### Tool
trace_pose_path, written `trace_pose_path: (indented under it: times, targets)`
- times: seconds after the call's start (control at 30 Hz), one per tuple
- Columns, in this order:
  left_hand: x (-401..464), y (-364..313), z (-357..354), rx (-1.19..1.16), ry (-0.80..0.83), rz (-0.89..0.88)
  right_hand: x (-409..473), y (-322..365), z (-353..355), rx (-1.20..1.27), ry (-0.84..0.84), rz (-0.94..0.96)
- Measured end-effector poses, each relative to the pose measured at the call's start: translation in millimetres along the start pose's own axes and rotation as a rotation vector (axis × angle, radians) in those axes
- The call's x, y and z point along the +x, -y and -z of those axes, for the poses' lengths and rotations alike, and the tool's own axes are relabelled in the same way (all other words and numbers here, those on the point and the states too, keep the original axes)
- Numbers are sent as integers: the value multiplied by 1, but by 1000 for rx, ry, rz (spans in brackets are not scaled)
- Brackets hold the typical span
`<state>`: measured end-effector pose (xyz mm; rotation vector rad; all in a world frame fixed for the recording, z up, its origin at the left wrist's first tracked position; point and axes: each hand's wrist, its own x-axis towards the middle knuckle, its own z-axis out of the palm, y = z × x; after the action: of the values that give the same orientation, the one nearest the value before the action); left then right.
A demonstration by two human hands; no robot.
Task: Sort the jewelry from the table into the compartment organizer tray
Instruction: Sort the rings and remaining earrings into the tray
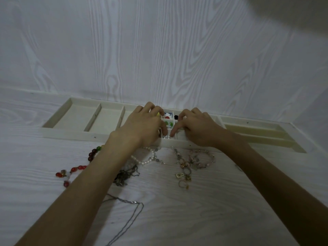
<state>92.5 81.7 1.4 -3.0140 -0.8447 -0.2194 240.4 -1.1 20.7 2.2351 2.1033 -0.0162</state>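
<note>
The white compartment organizer tray (74, 134) lies along the wall at the table's back. Both hands hover over its small middle compartments, which hold coloured beads (167, 114). My left hand (143, 125) has curled fingers and its thumb points down at a small clear piece (166, 137) in the front compartment. My right hand (197, 128) reaches its straight index finger to the same piece, with the other fingers bent. Whether either hand holds it is hidden. Loose on the table lie a pearl bracelet (148, 159), a red bead necklace (76, 169), beaded bracelets (201, 158) and gold earrings (184, 176).
A dark tangled chain (126, 174) lies beside my left forearm, and a thin silver chain (129, 210) runs toward the table's front edge. The tray's long left compartments (104, 119) look bare. A yellowish section (257, 132) forms its right end. A wood-grain wall stands right behind.
</note>
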Motion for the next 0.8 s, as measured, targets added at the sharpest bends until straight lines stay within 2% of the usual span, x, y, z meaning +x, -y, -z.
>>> trace_pose_path:
  times: [0.8]
  targets:
    - [1,-1,2,-23,-23,-11,1,7,8,9,16,-24]
